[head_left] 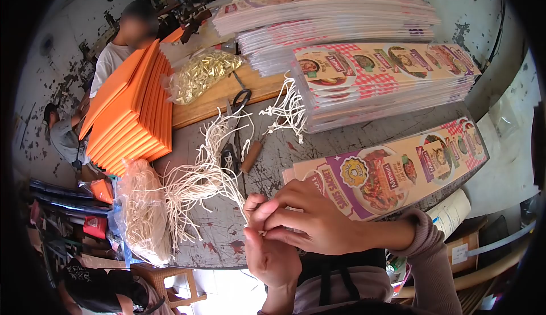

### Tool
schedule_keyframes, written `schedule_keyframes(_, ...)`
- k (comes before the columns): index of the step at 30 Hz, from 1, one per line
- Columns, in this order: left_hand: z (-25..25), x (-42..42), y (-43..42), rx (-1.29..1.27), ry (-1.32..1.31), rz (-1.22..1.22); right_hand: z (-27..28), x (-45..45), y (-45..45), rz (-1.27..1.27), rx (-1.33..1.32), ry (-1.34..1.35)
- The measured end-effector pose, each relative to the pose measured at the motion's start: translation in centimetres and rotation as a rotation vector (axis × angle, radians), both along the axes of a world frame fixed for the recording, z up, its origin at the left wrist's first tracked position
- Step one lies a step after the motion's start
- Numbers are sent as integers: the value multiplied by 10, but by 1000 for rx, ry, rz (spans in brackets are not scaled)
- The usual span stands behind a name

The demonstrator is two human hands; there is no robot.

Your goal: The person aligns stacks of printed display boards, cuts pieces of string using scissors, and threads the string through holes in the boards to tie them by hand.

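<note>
pass: tabletop [278,158] | blocks: cords [211,183] left, printed stack [418,170] right | near: perhaps tight

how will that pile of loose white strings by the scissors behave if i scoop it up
The white strings will probably droop and hang limp, since they lie in slack curves and bends. They look apt to tangle and drag one another along, as many cross over each other. The pile is likely light for its spread, being thin strands with gaps between them.

Cords [207,181]: off-white. Stack [128,113]: orange. Bits [207,69]: gold. Cards [392,170]: cream, purple, red-and-white check. Scissor handles [242,97]: black. Tabletop [219,238]: grey. Sleeve [430,266]: mauve.
</note>
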State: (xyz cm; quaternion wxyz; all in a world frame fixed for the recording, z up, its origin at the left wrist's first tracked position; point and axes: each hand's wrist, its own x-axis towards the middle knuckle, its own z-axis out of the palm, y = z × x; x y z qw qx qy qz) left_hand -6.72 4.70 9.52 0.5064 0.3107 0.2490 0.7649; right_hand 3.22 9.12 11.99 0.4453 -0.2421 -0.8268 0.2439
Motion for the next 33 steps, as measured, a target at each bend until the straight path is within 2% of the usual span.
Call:
schedule_keyframes(3, 9, -1, -2, 1, -21, -80, 0, 1, 0, -28, 13, 26)
schedule_keyframes(7, 3, -2, -2, -8, -61, -25, 0, 1, 1, -27, 44, 41)
schedule_keyframes(9, 2, -5, -2, -31, 56, -58, 1, 2, 1, -11, 50, 21)
schedule_keyframes(13, 13, -3, 3, 35, 10, -37, 8, 5, 6, -9, 75, 60)
schedule_keyframes(15, 4, -24, 12, 204, 190, -47, 17, 15, 13, -112, 62, 113)
schedule_keyframes(17, 14, -55, 26, 209, 503, -145, 14, 22, 23, -189, 58, 179)
schedule_keyframes(19, 26, -68, 43, 47, 710, -1024, 15, 28, 26, -427, 287, 93)
schedule_keyframes(20, 29, -60, 42, -83, 669, -1006, 21, 28, 22, -446, 410, 10)
schedule_keyframes(21, 33, -55, 44, -77, 671, -1007, 18, 26, 20, -449, 415, 10)
schedule_keyframes(23, 38, -48, 51, -701, 340, -845, 4, 15, 14, -272, 640, 26)
schedule_keyframes(24, 23, -61, 62, -593, 177, -983, -2, 11, 12, -220, 635, -48)
schedule_keyframes(25, 19, -60, 62, -589, 180, -987, -6, 11, 15, -225, 639, -49)
schedule_keyframes(27, 18, -51, 63, -738, 216, -769, -10, 11, 21, -114, 354, 36)
schedule_keyframes(28, 19, -53, 65, -734, 217, -773, -9, 12, 22, -118, 358, 34)
schedule_keyframes(31, 24, -68, 69, -329, 989, -931, -9, 14, 23, -35, -377, 178)
schedule_keyframes(32, 27, -65, 68, -285, 1253, -789, -16, 9, 25, -43, -173, 137)
schedule_keyframes(33, 22, -68, 69, -292, 1252, -781, -20, 7, 23, -33, -175, 138)
